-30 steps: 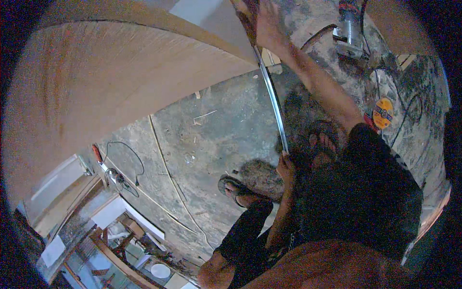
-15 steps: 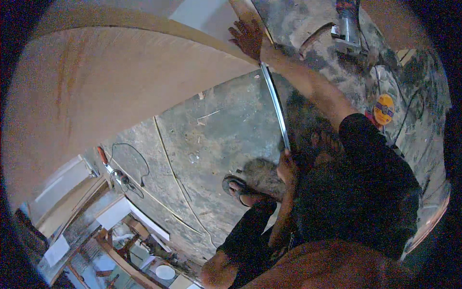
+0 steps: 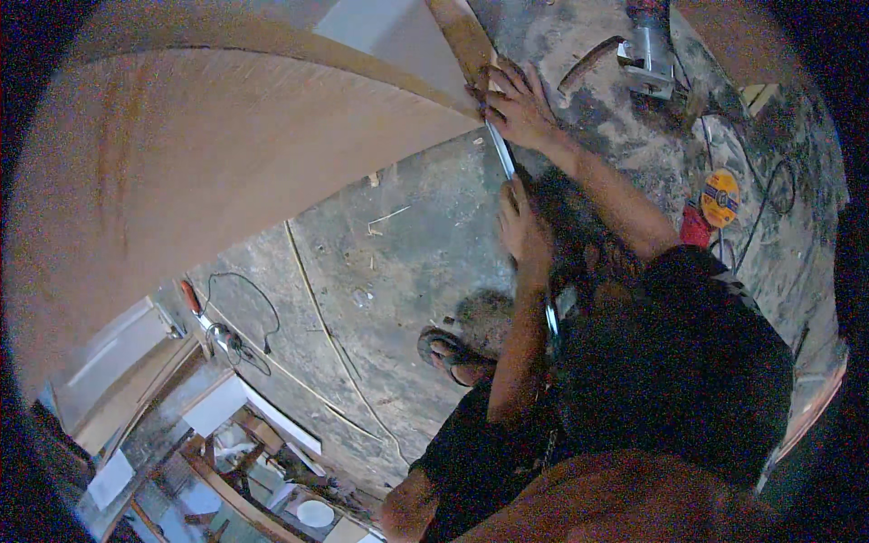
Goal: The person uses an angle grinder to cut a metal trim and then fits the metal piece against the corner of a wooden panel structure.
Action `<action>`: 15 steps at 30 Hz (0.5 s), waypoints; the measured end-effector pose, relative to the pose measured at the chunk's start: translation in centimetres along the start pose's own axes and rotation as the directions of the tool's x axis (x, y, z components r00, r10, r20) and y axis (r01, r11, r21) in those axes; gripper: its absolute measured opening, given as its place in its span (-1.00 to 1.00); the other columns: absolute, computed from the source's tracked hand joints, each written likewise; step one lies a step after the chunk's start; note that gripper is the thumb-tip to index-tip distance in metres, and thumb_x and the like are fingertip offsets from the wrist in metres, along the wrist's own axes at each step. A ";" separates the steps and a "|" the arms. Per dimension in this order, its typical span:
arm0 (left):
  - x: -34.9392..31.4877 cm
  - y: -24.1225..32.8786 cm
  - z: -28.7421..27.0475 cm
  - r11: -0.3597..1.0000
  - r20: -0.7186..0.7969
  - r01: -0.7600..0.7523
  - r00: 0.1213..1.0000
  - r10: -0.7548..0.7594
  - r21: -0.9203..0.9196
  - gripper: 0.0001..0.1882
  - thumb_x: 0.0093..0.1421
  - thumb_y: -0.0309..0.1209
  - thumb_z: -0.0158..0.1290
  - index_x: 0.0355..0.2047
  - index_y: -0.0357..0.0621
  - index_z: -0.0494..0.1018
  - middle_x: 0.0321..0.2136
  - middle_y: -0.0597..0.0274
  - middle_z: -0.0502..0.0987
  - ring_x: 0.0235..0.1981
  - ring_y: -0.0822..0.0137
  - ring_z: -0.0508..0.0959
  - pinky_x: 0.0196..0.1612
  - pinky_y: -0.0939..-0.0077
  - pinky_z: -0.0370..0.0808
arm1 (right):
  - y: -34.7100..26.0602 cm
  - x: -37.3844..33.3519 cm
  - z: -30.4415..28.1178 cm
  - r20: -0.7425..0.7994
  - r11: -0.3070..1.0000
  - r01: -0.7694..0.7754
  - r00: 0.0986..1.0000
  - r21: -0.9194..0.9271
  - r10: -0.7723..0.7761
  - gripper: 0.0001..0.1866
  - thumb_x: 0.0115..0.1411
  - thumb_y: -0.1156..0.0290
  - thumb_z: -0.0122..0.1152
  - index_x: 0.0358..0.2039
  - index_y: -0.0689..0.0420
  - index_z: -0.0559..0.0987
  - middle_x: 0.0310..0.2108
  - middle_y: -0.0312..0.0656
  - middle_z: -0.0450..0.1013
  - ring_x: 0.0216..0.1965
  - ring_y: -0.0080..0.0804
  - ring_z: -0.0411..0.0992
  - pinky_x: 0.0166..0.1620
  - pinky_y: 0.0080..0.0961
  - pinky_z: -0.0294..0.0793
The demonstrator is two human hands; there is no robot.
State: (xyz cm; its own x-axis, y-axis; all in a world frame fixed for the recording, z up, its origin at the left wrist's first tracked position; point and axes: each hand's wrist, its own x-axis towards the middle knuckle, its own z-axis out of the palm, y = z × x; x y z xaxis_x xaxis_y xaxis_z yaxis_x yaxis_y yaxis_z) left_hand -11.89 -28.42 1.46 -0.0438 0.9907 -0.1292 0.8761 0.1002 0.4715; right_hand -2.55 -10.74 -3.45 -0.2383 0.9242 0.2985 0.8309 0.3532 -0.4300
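A thin, shiny metal strip (image 3: pixel 502 152) runs from the near corner of a large brown wooden panel (image 3: pixel 226 154) down toward my body. My left hand (image 3: pixel 525 222) is closed around the strip a short way below that corner. More of the strip shows past my left forearm, beside my dark clothing. At the corner, my right hand (image 3: pixel 523 107) has its thumb and forefinger at the strip's upper end, against the panel's edge. Its other fingers are spread, and the exact contact under them is hard to make out.
A power tool (image 3: pixel 650 54) stands on the dusty floor at the upper right, near a yellow disc (image 3: pixel 720 197). To the left lie a red-handled tool with a cord (image 3: pixel 217 330) and long thin strips (image 3: pixel 317 294). Wooden frames and scraps (image 3: pixel 244 471) crowd the lower left.
My left hand has moved up the strip toward the panel's corner. My right hand has come off the panel's face, turning to the corner and the strip's end.
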 end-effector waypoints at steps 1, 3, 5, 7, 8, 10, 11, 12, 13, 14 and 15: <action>0.4 -0.6 0.5 0.993 0.026 0.063 0.998 -0.061 -0.103 -0.25 0.11 -0.50 0.02 0.34 -0.08 0.05 0.20 -0.07 0.24 0.14 -0.11 0.34 0.12 0.03 0.30 | -0.6 0.3 0.0 -0.005 1.000 -0.018 1.000 0.005 0.019 -0.67 0.13 0.22 0.17 -0.10 0.00 0.59 0.25 -0.13 0.19 0.39 -0.13 -0.06 0.33 0.22 -0.28; 0.6 -1.1 1.4 0.976 0.045 0.120 0.993 -0.113 -0.181 -0.19 0.08 -0.51 0.03 0.36 -0.05 0.02 0.19 -0.03 0.25 0.12 -0.06 0.35 0.11 0.04 0.30 | -1.1 0.4 -0.3 -0.011 0.998 -0.057 0.998 0.005 0.057 -0.68 0.14 0.21 0.17 -0.10 0.00 0.59 0.26 -0.13 0.18 0.40 -0.14 -0.08 0.34 0.22 -0.30; 0.2 -0.9 2.0 0.999 -0.017 0.045 0.999 -0.045 0.012 -0.16 0.08 -0.51 0.03 0.37 -0.03 -0.02 0.17 0.00 0.27 0.09 -0.03 0.37 0.09 0.05 0.30 | -1.0 0.1 -0.1 -0.053 0.998 -0.055 0.997 0.008 0.055 -0.67 0.15 0.21 0.15 -0.07 -0.03 0.59 0.28 -0.15 0.16 0.40 -0.13 -0.09 0.34 0.21 -0.31; 0.1 -0.8 2.2 0.978 -0.051 -0.025 0.998 0.037 0.205 -0.15 0.08 -0.50 0.03 0.38 -0.02 -0.05 0.13 0.01 0.30 0.06 -0.01 0.39 0.08 0.07 0.30 | -0.8 -0.1 -0.1 -0.042 0.998 -0.066 0.997 0.018 0.067 -0.65 0.16 0.21 0.14 -0.04 -0.06 0.58 0.30 -0.17 0.14 0.40 -0.14 -0.09 0.34 0.21 -0.31; 0.1 -0.8 2.2 0.973 -0.042 -0.031 0.998 0.042 0.229 -0.15 0.09 -0.49 0.03 0.39 -0.02 -0.06 0.12 0.01 0.31 0.05 -0.01 0.39 0.07 0.08 0.30 | -0.6 -0.1 -0.1 -0.011 0.996 -0.080 0.997 0.025 0.081 -0.65 0.17 0.21 0.13 -0.02 -0.08 0.57 0.31 -0.18 0.13 0.40 -0.14 -0.09 0.35 0.20 -0.31; 0.2 -0.6 2.3 0.962 -0.040 -0.038 0.998 0.051 0.271 -0.14 0.09 -0.47 0.03 0.39 -0.02 -0.08 0.10 -0.01 0.33 0.04 -0.01 0.39 0.06 0.08 0.30 | 0.4 -0.2 -0.2 -0.009 0.997 -0.070 0.998 0.039 0.070 -0.63 0.19 0.21 0.12 0.03 -0.11 0.55 0.33 -0.19 0.11 0.40 -0.14 -0.09 0.35 0.20 -0.31; 0.2 -0.3 2.6 0.957 -0.047 -0.040 0.997 0.056 0.288 -0.14 0.09 -0.47 0.02 0.39 -0.01 -0.09 0.09 -0.03 0.33 0.03 -0.02 0.39 0.05 0.08 0.30 | 1.4 -0.4 -0.5 -0.038 0.998 -0.045 0.998 0.044 0.046 -0.61 0.20 0.21 0.11 0.06 -0.12 0.53 0.33 -0.20 0.10 0.40 -0.13 -0.08 0.35 0.20 -0.30; 0.2 -0.3 2.6 0.951 -0.057 -0.036 0.997 0.057 0.308 -0.14 0.10 -0.46 0.02 0.40 -0.01 -0.09 0.09 -0.04 0.33 0.02 -0.02 0.39 0.04 0.07 0.30 | 1.9 -0.7 -0.8 -0.068 0.998 -0.015 0.998 0.054 0.019 -0.60 0.21 0.20 0.10 0.08 -0.13 0.51 0.34 -0.20 0.10 0.40 -0.13 -0.07 0.35 0.19 -0.29; 0.1 -0.4 2.6 0.951 -0.077 -0.053 0.994 0.080 0.304 -0.14 0.10 -0.45 0.02 0.40 -0.01 -0.09 0.06 -0.04 0.34 0.01 -0.02 0.39 0.04 0.07 0.30 | 2.4 -1.2 -1.1 -0.113 0.997 -0.030 0.993 0.074 0.038 -0.58 0.21 0.22 0.12 0.10 -0.13 0.49 0.33 -0.19 0.11 0.39 -0.12 -0.06 0.35 0.19 -0.26; 0.1 -0.8 2.6 0.951 -0.100 -0.066 0.990 0.100 0.302 -0.14 0.10 -0.45 0.02 0.40 -0.01 -0.09 0.04 -0.04 0.35 0.00 -0.02 0.40 0.03 0.07 0.30 | 2.7 -1.5 -1.7 -0.156 0.994 -0.040 0.986 0.098 0.055 -0.57 0.20 0.23 0.13 0.11 -0.12 0.48 0.33 -0.19 0.11 0.38 -0.11 -0.04 0.35 0.18 -0.24; 0.1 -1.2 2.6 0.951 -0.123 -0.078 0.985 0.120 0.300 -0.14 0.10 -0.44 0.02 0.40 -0.01 -0.09 0.02 -0.04 0.36 0.00 -0.02 0.40 0.02 0.06 0.30 | 2.8 -1.9 -2.2 -0.199 0.991 -0.049 0.977 0.122 0.072 -0.55 0.20 0.24 0.15 0.13 -0.11 0.46 0.32 -0.18 0.12 0.38 -0.10 -0.02 0.35 0.18 -0.21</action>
State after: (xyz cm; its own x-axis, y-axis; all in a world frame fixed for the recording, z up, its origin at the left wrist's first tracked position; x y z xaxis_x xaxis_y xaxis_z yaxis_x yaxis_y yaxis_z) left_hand -11.69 -28.68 -1.39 0.0027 0.9993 0.0368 0.9803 -0.0099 0.1971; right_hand 1.29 -11.81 -3.35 -0.0729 0.8998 0.4301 0.7741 0.3229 -0.5445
